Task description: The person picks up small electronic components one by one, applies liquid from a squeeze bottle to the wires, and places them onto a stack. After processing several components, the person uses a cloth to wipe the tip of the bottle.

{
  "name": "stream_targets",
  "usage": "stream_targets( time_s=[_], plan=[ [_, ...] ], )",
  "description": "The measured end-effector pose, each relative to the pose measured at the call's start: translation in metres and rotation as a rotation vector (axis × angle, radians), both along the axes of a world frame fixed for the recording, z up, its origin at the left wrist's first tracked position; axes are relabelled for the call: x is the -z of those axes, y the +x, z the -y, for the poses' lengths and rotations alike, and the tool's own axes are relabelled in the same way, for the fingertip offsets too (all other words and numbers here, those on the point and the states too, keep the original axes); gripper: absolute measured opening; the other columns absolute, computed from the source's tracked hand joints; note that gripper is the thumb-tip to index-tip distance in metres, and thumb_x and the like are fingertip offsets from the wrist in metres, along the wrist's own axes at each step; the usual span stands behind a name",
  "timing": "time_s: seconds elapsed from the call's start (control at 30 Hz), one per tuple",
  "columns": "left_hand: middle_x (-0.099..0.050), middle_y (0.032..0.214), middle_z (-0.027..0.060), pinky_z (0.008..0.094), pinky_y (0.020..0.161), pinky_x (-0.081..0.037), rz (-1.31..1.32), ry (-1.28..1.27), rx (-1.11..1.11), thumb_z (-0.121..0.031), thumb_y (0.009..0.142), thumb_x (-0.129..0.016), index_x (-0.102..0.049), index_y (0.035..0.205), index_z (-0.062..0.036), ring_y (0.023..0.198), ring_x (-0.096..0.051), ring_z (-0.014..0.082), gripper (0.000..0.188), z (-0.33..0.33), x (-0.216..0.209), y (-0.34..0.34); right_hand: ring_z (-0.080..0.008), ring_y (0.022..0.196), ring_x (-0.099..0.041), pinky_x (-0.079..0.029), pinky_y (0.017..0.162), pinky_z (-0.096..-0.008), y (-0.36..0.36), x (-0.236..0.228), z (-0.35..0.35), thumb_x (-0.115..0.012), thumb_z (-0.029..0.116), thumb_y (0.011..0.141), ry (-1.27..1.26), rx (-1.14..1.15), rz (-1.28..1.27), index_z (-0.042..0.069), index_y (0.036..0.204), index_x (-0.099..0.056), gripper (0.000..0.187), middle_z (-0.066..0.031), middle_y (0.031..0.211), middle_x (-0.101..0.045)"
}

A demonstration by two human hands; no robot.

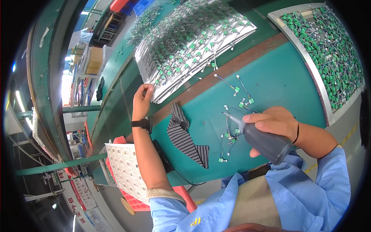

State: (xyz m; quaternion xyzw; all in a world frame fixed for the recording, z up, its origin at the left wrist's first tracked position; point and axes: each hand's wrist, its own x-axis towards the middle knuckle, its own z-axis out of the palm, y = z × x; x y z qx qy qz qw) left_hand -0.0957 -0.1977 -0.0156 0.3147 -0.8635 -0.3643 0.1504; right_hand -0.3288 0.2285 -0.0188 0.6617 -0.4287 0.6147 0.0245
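My right hand [272, 123] is wrapped round a dark grey squeeze bottle [266, 143] with a tapered nozzle. The bottle is tilted, its tip pointing left over small wired connectors [231, 135] with green bodies that lie loose on the green mat. At the near left corner of a stack of white boards [170, 91], my left hand [143, 98] has its fingers closed together; what they pinch, if anything, is too small to make out. Rows of green connectors [185, 63] with wires cover the top board.
A striped cloth sleeve [187, 141] lies on the green mat [286, 81] between my arms. To the far right stands a tray [319, 89] heaped with green connectors. By my left forearm is a white gridded sheet [125, 164] over a red crate [137, 201].
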Motion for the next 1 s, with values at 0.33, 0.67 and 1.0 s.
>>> stream_targets(
  time_s=[0.33,0.67,1.0],
  plan=[
    [-0.061,0.091,-0.0017,0.0227,0.076,-0.045,-0.095,-0.219,-0.157,-0.012,0.095,-0.066,-0.065,0.102,-0.0010,0.082,-0.054,0.0066,0.013,-0.041,-0.029,-0.001,-0.0271,0.079,-0.071,-0.054,0.057,-0.0315,-0.004,-0.002,-0.003,-0.095,0.032,0.066,-0.044,-0.023,-0.008,0.006,0.131,-0.046,0.085,-0.0221,0.124,-0.065],
    [-0.065,0.101,0.0116,0.0338,0.068,-0.052,0.335,-0.233,0.729,-0.017,0.079,-0.080,-0.063,0.117,-0.0045,0.084,-0.064,0.0208,0.043,-0.281,-0.040,-0.042,-0.0314,0.081,-0.073,-0.059,0.062,-0.0351,0.007,0.001,0.003,-0.090,0.026,0.073,-0.260,0.000,0.121,0.001,0.122,-0.054,0.066,-0.0267,0.120,-0.065],
    [-0.068,0.098,0.0226,0.0386,0.074,-0.051,0.083,-0.028,0.311,-0.006,0.092,-0.065,-0.067,0.108,0.0012,0.084,-0.065,0.0345,0.018,-0.286,-0.052,-0.044,-0.0318,0.080,-0.072,-0.058,0.060,-0.0358,-0.001,0.000,-0.006,-0.090,0.026,0.073,-0.276,0.073,0.081,0.002,0.122,-0.054,0.066,-0.0249,0.122,-0.065]
  ],
)
